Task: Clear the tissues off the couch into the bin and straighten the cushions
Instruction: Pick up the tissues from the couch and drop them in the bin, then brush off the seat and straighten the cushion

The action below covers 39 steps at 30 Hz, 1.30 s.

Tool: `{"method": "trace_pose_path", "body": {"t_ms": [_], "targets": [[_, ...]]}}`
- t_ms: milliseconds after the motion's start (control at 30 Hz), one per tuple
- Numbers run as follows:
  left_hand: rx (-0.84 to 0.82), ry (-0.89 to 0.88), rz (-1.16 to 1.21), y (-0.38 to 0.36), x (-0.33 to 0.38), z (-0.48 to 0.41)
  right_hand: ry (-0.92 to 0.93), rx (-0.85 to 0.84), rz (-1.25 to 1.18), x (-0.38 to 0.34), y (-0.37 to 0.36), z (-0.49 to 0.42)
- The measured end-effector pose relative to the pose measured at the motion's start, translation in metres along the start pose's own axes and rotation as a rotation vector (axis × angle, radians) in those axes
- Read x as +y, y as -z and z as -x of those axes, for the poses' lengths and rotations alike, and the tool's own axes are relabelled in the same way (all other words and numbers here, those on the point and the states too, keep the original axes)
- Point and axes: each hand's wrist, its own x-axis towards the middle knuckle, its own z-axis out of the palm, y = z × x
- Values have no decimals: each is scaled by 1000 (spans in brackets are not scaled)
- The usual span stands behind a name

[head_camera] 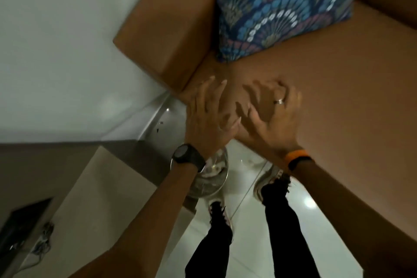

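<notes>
The couch (pixel 338 88) filled the upper right of the head view, brown and smooth, its armrest (pixel 162 36) running along the left beside a pale wall (pixel 56 40). A patterned cushion (pixel 282 7), blue with pink and white fan shapes, stood in the corner where the armrest met the seat, leaning back against the backrest. No tissue could be made out on the seat.

Both hands reached out over the front edge of the seat, close together near the armrest's end. The left hand (pixel 207 113) was spread, fingers apart, holding nothing, with a black watch (pixel 187 157) on its wrist. The right hand (pixel 275 113) was likewise spread and empty, a ring (pixel 279 101) on one finger and an orange band (pixel 297 158) at the wrist. Whether the palms touched the seat could not be told through the blur.

Below the left wrist, a round metal bin (pixel 209 183) stood on the glossy white floor (pixel 248 244), just beside the couch's corner, with pale crumpled material showing inside. The person's feet in sneakers (pixel 270 183) stood next to it, legs in dark trousers.
</notes>
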Motion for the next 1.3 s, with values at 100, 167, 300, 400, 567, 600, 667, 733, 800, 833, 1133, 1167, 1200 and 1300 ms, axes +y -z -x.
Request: {"method": "trace_pose_path", "body": {"t_ms": [100, 167, 300, 400, 567, 600, 667, 733, 800, 833, 1133, 1167, 1200, 1300], "targets": [[119, 98, 117, -11, 38, -85, -124, 41, -54, 34, 26, -82], [87, 248, 274, -24, 56, -136, -205, 87, -156, 63, 40, -134], [207, 564, 726, -45, 76, -206, -373, 28, -436, 117, 60, -226], [329, 566, 740, -57, 89, -227, -410, -213, -519, 144, 75, -273], [285, 443, 867, -71, 100, -246, -409, -311, -357, 173, 121, -275], [230, 438, 856, -74, 103, -250, -431, -232, -372, 179, 135, -263], [85, 406, 820, -80, 114, -266, -442, -41, -512, 190, 166, -233], [-115, 336, 779, -90, 126, -288, -468, 97, -615, 202, 185, -202], [-329, 274, 754, -107, 139, -308, -568, 91, -643, 213, 190, -185], [-411, 284, 757, -114, 147, -314, -627, 58, -651, 218, 188, -180], [-411, 395, 731, -146, 155, -306, -633, 101, -633, 252, 172, -176], [-378, 395, 710, -150, 155, -299, -642, 112, -636, 255, 168, -171], [-346, 404, 658, -153, 156, -287, -659, 136, -639, 256, 164, -164], [-294, 504, 321, -167, 171, -227, -722, 230, -347, 257, 155, -123]]}}
